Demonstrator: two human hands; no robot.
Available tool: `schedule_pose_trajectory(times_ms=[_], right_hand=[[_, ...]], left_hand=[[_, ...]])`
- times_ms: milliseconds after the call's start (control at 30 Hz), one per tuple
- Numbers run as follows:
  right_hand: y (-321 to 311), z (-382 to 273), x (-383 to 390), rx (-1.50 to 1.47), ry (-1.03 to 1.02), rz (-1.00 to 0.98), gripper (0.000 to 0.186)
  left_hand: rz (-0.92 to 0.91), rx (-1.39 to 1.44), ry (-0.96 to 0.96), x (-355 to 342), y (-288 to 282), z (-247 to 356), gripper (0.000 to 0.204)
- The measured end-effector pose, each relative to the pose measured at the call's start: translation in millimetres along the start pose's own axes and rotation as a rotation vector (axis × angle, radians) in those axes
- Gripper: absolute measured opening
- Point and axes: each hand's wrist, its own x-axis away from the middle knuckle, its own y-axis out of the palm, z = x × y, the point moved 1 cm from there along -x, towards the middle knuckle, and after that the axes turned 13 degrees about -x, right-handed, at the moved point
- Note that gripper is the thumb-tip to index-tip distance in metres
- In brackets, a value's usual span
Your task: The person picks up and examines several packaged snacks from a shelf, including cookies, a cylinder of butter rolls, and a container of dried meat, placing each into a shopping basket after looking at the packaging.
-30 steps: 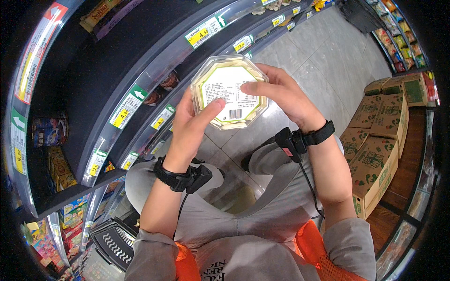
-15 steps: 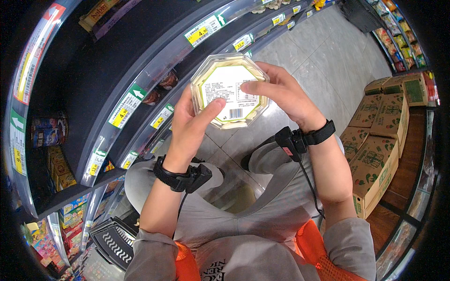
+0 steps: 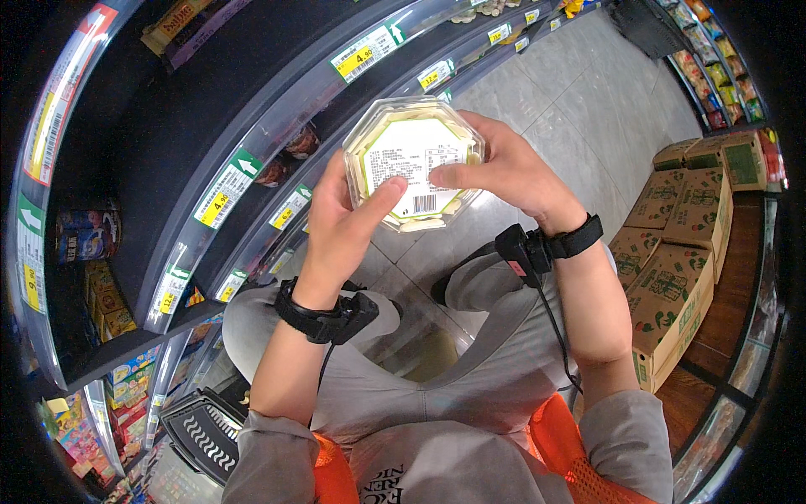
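Note:
Between both hands I hold a clear eight-sided plastic tub [image 3: 417, 222] with pale pieces inside. A white label with a green border, small print and a barcode faces up at me. My left hand [image 3: 348, 210] grips the tub's left side, its thumb lying on the label. Around the right side wraps my right hand [image 3: 501, 172], with its thumb also resting on the label. The other fingers of both hands are partly hidden behind the tub. Black straps with small devices and cables circle both wrists.
Dark shelves with price-tag strips [image 3: 227, 193] curve along my left, holding a few packages. Brown cardboard boxes [image 3: 672, 286] stand at the right on a wooden-looking shelf. A black-and-clear bin [image 3: 206, 441] sits at lower left. Grey floor tiles [image 3: 579, 92] run ahead. Colourful packets [image 3: 714, 59] fill the far-right shelves.
My right thumb has slid down and slightly left across the label, uncovering more print. The tub has barely shifted, and my left hand keeps its hold.

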Motion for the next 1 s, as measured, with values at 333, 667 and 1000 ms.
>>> schedule_pose_trajectory(times_ms=[333, 667, 1000], right_hand=[[-1.0, 2.1, -0.4, -0.005, -0.01, -0.003, 0.047], [0.0, 1.1, 0.5, -0.038, 0.013, 0.004, 0.045], [0.5, -3.4, 0.3, -0.093, 0.058, 0.004, 0.043]], left_hand=[[-0.009, 0.007, -0.011, 0.6, 1.2, 1.4, 0.044], [-0.008, -0.009, -0.003, -0.3, 1.1, -1.6, 0.044], [-0.043, 0.172, -0.099, 1.7, -2.2, -7.8, 0.05]])
